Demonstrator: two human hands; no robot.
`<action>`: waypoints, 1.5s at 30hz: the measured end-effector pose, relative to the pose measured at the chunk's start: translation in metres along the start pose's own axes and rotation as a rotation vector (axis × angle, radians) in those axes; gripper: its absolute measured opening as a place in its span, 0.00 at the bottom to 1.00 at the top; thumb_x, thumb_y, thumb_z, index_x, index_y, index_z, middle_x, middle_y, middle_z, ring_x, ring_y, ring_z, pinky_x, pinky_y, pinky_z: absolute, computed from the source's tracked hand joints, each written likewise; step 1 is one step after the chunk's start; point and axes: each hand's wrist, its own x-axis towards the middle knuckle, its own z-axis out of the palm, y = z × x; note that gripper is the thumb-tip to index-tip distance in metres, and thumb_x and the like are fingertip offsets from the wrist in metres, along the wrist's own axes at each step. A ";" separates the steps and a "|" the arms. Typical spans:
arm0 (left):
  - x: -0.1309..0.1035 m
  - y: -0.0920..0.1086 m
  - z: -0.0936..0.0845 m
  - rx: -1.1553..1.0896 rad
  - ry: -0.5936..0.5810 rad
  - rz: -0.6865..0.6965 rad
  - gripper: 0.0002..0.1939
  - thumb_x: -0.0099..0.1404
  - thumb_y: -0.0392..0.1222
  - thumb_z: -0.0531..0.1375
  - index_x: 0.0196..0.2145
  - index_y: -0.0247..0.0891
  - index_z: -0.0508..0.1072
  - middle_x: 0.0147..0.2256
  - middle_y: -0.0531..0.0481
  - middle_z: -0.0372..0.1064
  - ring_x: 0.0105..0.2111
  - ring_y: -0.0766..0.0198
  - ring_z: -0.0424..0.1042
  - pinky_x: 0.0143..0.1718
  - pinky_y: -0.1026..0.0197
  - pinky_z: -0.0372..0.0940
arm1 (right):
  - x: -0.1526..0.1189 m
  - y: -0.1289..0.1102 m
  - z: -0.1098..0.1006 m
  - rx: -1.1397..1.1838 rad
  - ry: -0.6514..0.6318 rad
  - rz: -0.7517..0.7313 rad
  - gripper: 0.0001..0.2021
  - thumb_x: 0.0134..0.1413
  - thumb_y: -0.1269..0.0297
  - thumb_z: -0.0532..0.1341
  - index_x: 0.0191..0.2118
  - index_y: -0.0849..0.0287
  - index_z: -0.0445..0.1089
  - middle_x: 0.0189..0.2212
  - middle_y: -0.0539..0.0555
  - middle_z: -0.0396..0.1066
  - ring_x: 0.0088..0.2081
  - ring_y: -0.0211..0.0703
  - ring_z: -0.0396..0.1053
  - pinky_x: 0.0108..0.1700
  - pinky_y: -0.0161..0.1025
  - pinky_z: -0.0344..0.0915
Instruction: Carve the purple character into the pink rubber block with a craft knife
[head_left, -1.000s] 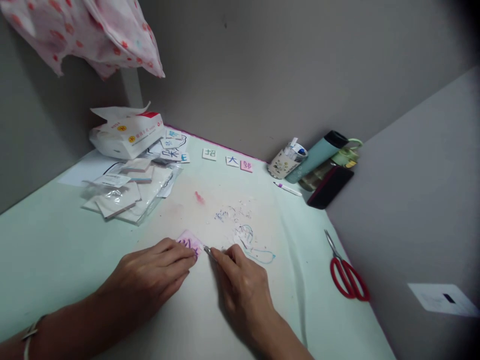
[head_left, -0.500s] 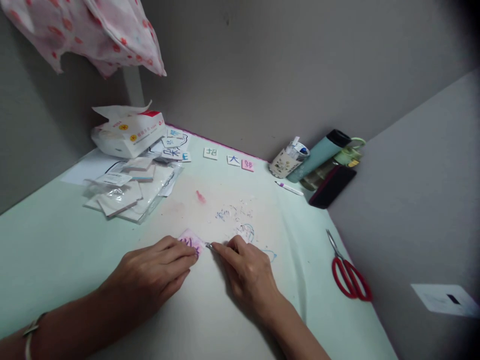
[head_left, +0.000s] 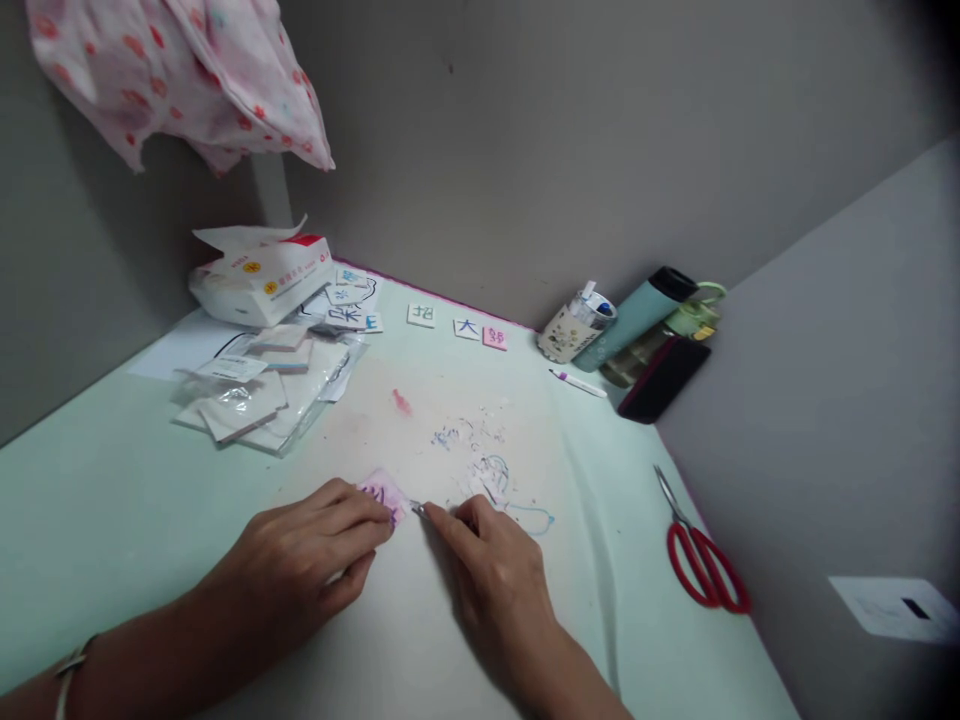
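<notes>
A small pink square block (head_left: 387, 494) with purple strokes drawn on it lies on the pale work surface, partly hidden under my fingers. My left hand (head_left: 319, 540) presses its fingertips on the block's near left side and grips it. Close by, my right hand (head_left: 491, 560) pinches a slim craft knife (head_left: 418, 509), most of it covered by the fingers. Its metal tip is at the block's right corner; whether it touches cannot be made out. Beyond the hands, dark and blue crumbs and smudges (head_left: 472, 435) mark the surface.
Bagged blank blocks (head_left: 247, 405) and a tissue pack (head_left: 262, 275) occupy the left back. Small lettered blocks (head_left: 466, 328) line the rear edge. At right are a pen cup (head_left: 574, 325), teal bottle (head_left: 637, 315), dark phone-like slab (head_left: 664, 380), marker (head_left: 577, 383) and red-handled scissors (head_left: 705, 560).
The whole view has shifted slightly, so things sit a little lower in it. My right wrist has swung slightly left, while the knife tip stays by the block's right corner.
</notes>
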 end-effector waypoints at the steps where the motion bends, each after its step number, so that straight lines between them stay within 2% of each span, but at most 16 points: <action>1: 0.000 0.000 -0.001 -0.021 0.000 -0.006 0.17 0.70 0.27 0.53 0.48 0.44 0.74 0.44 0.53 0.80 0.45 0.58 0.76 0.41 0.59 0.69 | -0.001 0.001 -0.001 0.027 -0.001 0.005 0.21 0.66 0.78 0.52 0.59 0.58 0.70 0.33 0.54 0.70 0.29 0.43 0.66 0.30 0.38 0.59; 7: 0.002 -0.004 -0.004 -0.179 -0.048 -0.092 0.19 0.64 0.24 0.50 0.43 0.44 0.72 0.43 0.50 0.77 0.48 0.56 0.73 0.45 0.56 0.70 | -0.006 0.006 -0.004 0.121 -0.037 0.000 0.22 0.66 0.78 0.52 0.60 0.55 0.69 0.35 0.54 0.70 0.32 0.43 0.67 0.32 0.39 0.63; 9: 0.003 -0.005 -0.006 -0.194 -0.051 -0.105 0.21 0.63 0.23 0.49 0.44 0.43 0.71 0.44 0.50 0.76 0.50 0.57 0.73 0.55 0.52 0.68 | -0.007 0.007 -0.004 0.127 -0.051 -0.013 0.21 0.66 0.79 0.52 0.59 0.57 0.69 0.36 0.55 0.70 0.32 0.43 0.67 0.32 0.39 0.62; 11: 0.004 -0.006 -0.007 -0.185 -0.040 -0.112 0.22 0.62 0.22 0.49 0.46 0.43 0.71 0.46 0.49 0.75 0.52 0.56 0.72 0.64 0.46 0.61 | -0.007 0.007 -0.004 0.120 -0.059 -0.024 0.21 0.66 0.79 0.52 0.59 0.58 0.68 0.36 0.55 0.70 0.32 0.44 0.67 0.32 0.40 0.62; 12: 0.003 -0.006 -0.007 -0.173 -0.032 -0.122 0.23 0.63 0.22 0.49 0.47 0.43 0.71 0.47 0.48 0.75 0.53 0.55 0.71 0.66 0.44 0.59 | -0.007 0.007 -0.004 0.113 -0.055 -0.029 0.21 0.66 0.79 0.53 0.60 0.59 0.68 0.35 0.55 0.70 0.31 0.44 0.66 0.32 0.40 0.62; 14: 0.002 -0.006 -0.007 -0.143 -0.020 -0.149 0.20 0.65 0.25 0.51 0.48 0.43 0.70 0.49 0.46 0.73 0.54 0.52 0.70 0.62 0.43 0.62 | -0.007 0.007 -0.005 0.100 -0.045 -0.037 0.21 0.65 0.79 0.53 0.60 0.59 0.67 0.35 0.56 0.71 0.31 0.44 0.66 0.32 0.40 0.62; 17: -0.001 -0.009 -0.006 -0.132 -0.025 -0.211 0.14 0.68 0.33 0.56 0.51 0.44 0.69 0.52 0.44 0.70 0.54 0.49 0.70 0.53 0.48 0.68 | -0.007 0.007 -0.005 0.083 -0.047 -0.037 0.21 0.66 0.79 0.52 0.60 0.59 0.67 0.35 0.56 0.71 0.31 0.44 0.66 0.31 0.39 0.62; 22: -0.006 -0.026 -0.002 -0.181 -0.052 -0.281 0.17 0.73 0.41 0.59 0.57 0.43 0.66 0.56 0.42 0.69 0.56 0.49 0.69 0.56 0.49 0.67 | -0.009 0.007 -0.006 0.090 -0.060 -0.056 0.21 0.66 0.78 0.53 0.61 0.59 0.66 0.36 0.56 0.71 0.32 0.44 0.66 0.33 0.40 0.62; 25: -0.005 -0.036 -0.004 -0.198 -0.093 -0.274 0.19 0.72 0.41 0.61 0.58 0.45 0.67 0.54 0.45 0.72 0.56 0.48 0.69 0.56 0.48 0.68 | -0.009 0.009 -0.007 0.119 -0.076 -0.064 0.21 0.66 0.78 0.53 0.61 0.59 0.67 0.37 0.56 0.72 0.33 0.44 0.67 0.33 0.40 0.63; 30: -0.002 -0.046 -0.011 -0.268 -0.151 -0.258 0.21 0.73 0.40 0.60 0.61 0.49 0.67 0.56 0.47 0.72 0.57 0.52 0.71 0.58 0.50 0.68 | -0.007 0.011 -0.009 0.202 -0.136 -0.061 0.19 0.69 0.76 0.52 0.60 0.58 0.69 0.38 0.57 0.71 0.34 0.44 0.67 0.33 0.41 0.62; 34: 0.000 -0.051 -0.013 -0.318 -0.187 -0.218 0.20 0.75 0.41 0.58 0.63 0.49 0.67 0.57 0.47 0.72 0.57 0.52 0.71 0.58 0.51 0.68 | -0.003 0.010 -0.009 0.309 -0.143 -0.007 0.16 0.72 0.73 0.54 0.59 0.55 0.71 0.38 0.55 0.72 0.34 0.42 0.68 0.34 0.40 0.62; 37: 0.000 -0.054 -0.014 -0.359 -0.225 -0.238 0.20 0.76 0.43 0.57 0.63 0.51 0.66 0.58 0.47 0.70 0.58 0.52 0.70 0.59 0.51 0.66 | -0.002 0.006 -0.009 0.282 -0.097 -0.015 0.15 0.72 0.73 0.53 0.58 0.57 0.72 0.38 0.55 0.72 0.34 0.42 0.68 0.34 0.39 0.62; 41: 0.001 -0.056 -0.018 -0.397 -0.293 -0.288 0.22 0.75 0.46 0.58 0.64 0.55 0.65 0.60 0.49 0.68 0.61 0.50 0.67 0.63 0.49 0.62 | -0.001 -0.001 -0.009 0.101 0.020 -0.108 0.15 0.73 0.72 0.52 0.56 0.61 0.71 0.34 0.54 0.72 0.29 0.42 0.65 0.31 0.40 0.59; 45: 0.005 -0.055 -0.024 -0.416 -0.345 -0.295 0.21 0.76 0.47 0.57 0.64 0.57 0.65 0.60 0.51 0.68 0.61 0.50 0.67 0.63 0.48 0.62 | 0.001 -0.008 -0.013 0.021 0.066 -0.129 0.15 0.74 0.72 0.49 0.54 0.63 0.71 0.30 0.53 0.72 0.28 0.41 0.63 0.32 0.40 0.57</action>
